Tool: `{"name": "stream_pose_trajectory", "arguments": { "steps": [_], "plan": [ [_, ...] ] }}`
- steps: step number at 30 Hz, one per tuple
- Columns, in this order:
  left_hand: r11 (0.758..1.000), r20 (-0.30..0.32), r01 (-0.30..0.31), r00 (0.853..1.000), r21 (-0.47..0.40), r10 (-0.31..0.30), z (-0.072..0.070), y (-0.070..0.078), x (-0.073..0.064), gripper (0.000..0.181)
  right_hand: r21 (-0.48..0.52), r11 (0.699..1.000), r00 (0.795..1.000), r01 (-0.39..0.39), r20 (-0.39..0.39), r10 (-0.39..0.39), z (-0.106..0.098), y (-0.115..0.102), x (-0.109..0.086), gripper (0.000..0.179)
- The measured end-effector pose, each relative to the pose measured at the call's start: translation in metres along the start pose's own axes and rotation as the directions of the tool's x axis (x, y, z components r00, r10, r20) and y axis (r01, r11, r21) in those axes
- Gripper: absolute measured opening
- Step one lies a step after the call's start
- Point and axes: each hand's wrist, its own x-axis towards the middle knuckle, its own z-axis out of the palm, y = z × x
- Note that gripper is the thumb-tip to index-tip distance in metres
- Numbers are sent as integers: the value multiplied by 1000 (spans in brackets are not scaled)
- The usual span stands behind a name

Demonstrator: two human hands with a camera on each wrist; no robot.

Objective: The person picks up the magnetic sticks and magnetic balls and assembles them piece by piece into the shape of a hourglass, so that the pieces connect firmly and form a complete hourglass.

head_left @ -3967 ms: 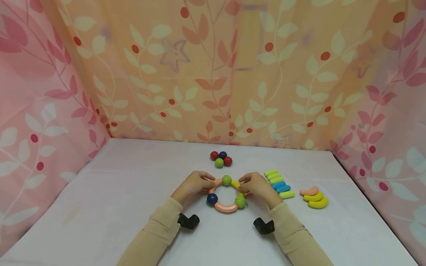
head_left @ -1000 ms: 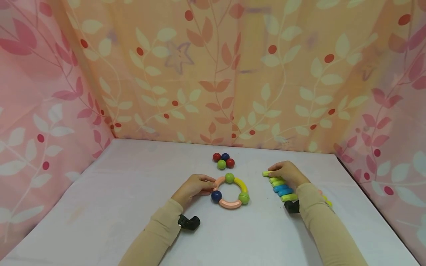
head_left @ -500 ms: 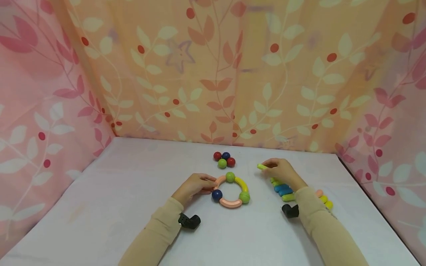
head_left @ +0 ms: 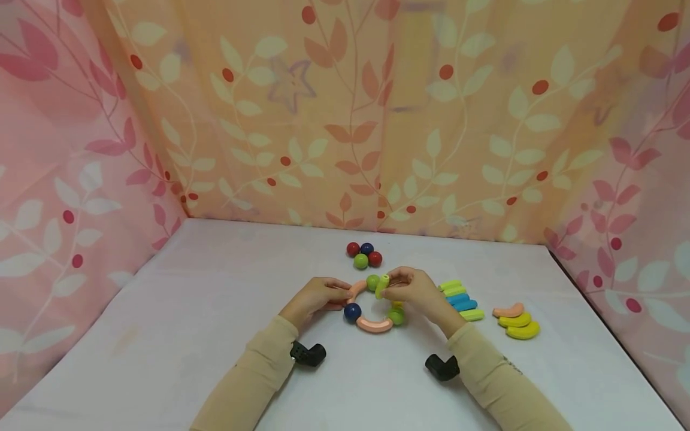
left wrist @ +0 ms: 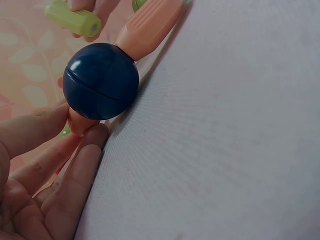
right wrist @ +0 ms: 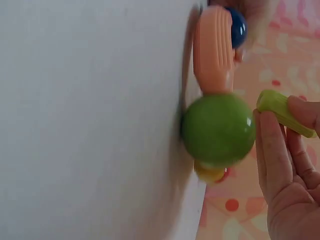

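A ring of curved sticks and balls lies on the table. My left hand pinches its left peach curved stick, beside the dark blue ball. My right hand holds a light-green rod between thumb and fingers, raised over the ring's upper right. One end of the rod points up in the head view. A second peach curved stick forms the front of the ring. Green balls stand at its top and lower right. The right hand hides most of the yellow curved stick.
Behind the ring sit several loose balls, among them a red ball and a green ball. To the right lie several green and blue rods in a row. Farther right are one peach and two yellow curved sticks.
My right hand has left the ring, picked the far light-green rod from the row and carried it back left over the ring. The left hand stays on the peach stick.
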Motion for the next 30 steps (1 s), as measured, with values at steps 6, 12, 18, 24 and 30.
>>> {"name": "stream_pose_trajectory", "arguments": {
  "steps": [6, 12, 18, 24, 30],
  "plan": [
    [1000, -4, 10, 1000, 2, -10, -1, 1, 1, 26, 41, 999, 999, 13, 43, -14, 17, -5, -5, 31],
    [1000, 17, -19, 1000, -12, 19, -1, 0, 1, 25, 90, 994, 997, 54, 52, -59, 31, -10, -9, 27],
    [1000, 13, -14, 1000, -14, 14, -1, -3, 3, 26, 112, 993, 997, 40, 62, -47, 38, -12, -8, 24],
    [999, 21, -28, 999, -18, 28, -1, -2, 2, 26, 102, 993, 995, 59, 73, -66, 41, -14, -8, 23],
    [999, 26, -28, 999, -22, 29, -1, -2, 0, 27, 85, 995, 993, 59, 94, -67, 40, -14, -8, 29]
  ]
}}
